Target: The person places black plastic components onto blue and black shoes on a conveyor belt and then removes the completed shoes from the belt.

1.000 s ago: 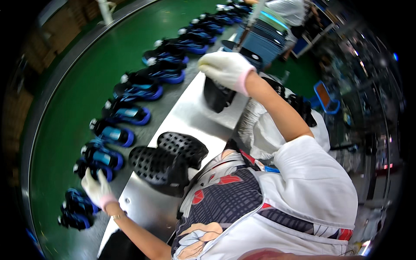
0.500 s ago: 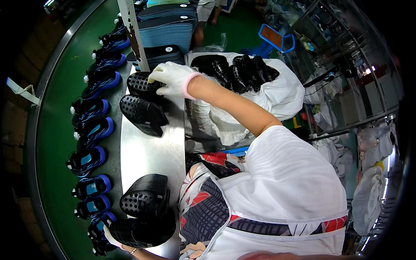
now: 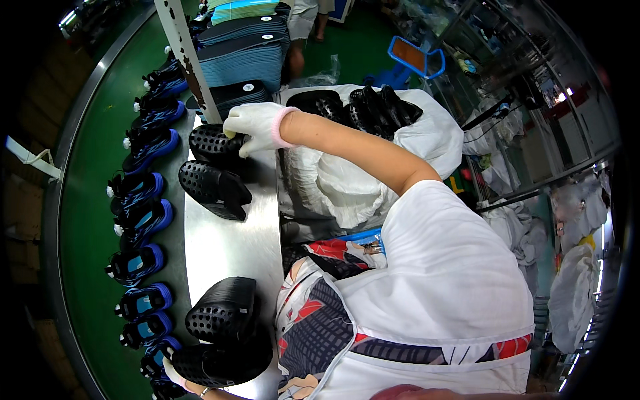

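While the gloved fingers point(image 3: 233, 133) of the right hand point(image 3: 257, 127) are being curled down onto it, a black perforated clog point(image 3: 212, 143) is being pressed at the far end of the steel bench point(image 3: 230, 247), close beside the white post point(image 3: 190, 63); the grip looks closed over its near edge. A second clog point(image 3: 213, 190) is lying just in front of it, apart from the hand. The left hand point(image 3: 175, 375) is being shown only as a gloved edge at the lower rim, under a pair of black clogs point(image 3: 223, 333); whether its fingers are clasped on them cannot be told. The clogs are being judged light, moulded and springy, slightly slick, best taken by the rim of the opening or the heel. Blue shoes point(image 3: 143, 223) are being carried along the green belt point(image 3: 87, 220) at the left, and a white sack point(image 3: 427, 143) of black clogs is standing at the right.
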### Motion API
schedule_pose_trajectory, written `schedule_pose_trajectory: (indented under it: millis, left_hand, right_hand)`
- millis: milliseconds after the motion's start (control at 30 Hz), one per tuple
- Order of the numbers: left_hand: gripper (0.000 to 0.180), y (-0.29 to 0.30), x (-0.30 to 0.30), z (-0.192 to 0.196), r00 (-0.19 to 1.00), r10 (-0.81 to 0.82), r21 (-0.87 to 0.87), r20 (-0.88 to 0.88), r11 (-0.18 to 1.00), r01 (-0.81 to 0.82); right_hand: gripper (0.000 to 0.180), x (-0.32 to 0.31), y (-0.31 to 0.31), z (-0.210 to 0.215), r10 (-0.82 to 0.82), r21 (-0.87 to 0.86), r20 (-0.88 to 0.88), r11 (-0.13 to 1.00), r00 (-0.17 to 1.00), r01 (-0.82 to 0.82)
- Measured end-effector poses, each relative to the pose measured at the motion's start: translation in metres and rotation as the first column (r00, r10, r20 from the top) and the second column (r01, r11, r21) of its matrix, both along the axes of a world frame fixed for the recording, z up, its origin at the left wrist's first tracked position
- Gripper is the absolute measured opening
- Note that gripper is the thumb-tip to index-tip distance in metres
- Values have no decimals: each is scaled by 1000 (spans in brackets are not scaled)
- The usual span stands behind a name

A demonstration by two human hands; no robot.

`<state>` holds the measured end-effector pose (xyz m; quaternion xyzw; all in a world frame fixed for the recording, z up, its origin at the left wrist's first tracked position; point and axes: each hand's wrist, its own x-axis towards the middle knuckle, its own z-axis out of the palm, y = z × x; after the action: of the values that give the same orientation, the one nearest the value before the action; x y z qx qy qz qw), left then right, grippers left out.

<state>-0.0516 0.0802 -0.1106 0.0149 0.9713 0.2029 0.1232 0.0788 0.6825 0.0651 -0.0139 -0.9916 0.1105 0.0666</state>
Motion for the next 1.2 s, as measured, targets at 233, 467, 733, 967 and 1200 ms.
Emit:
schedule_pose_trajectory:
  millis: [233, 467, 733, 967, 1200]
  left_hand:
    - [40, 13, -1, 16, 978, 106, 158, 179, 978, -135]
    - [57, 2, 26, 105, 905, 114, 50, -409, 993, -103]
    - [61, 73, 70, 195, 985, -143, 974, -96, -217, 63]
    - [44, 29, 86, 170, 976, 191, 994, -101, -27, 108]
    - [39, 3, 105, 148, 882, 462, 986, -91, -82, 145]
  right_hand:
    - [36, 21, -19, 52, -62, -112, -76, 992, 995, 53]
    - [42, -30, -104, 101, 291, -235, -285, 902, 913, -361]
    - [29, -79, -286, 126, 831, -310, -37, 518, 555, -797]
    - [33, -102, -372, 89, 868, -382, -110, 412, 484, -827]
    - [46, -92, -427, 67, 796, -191, 102, 604, 597, -774]
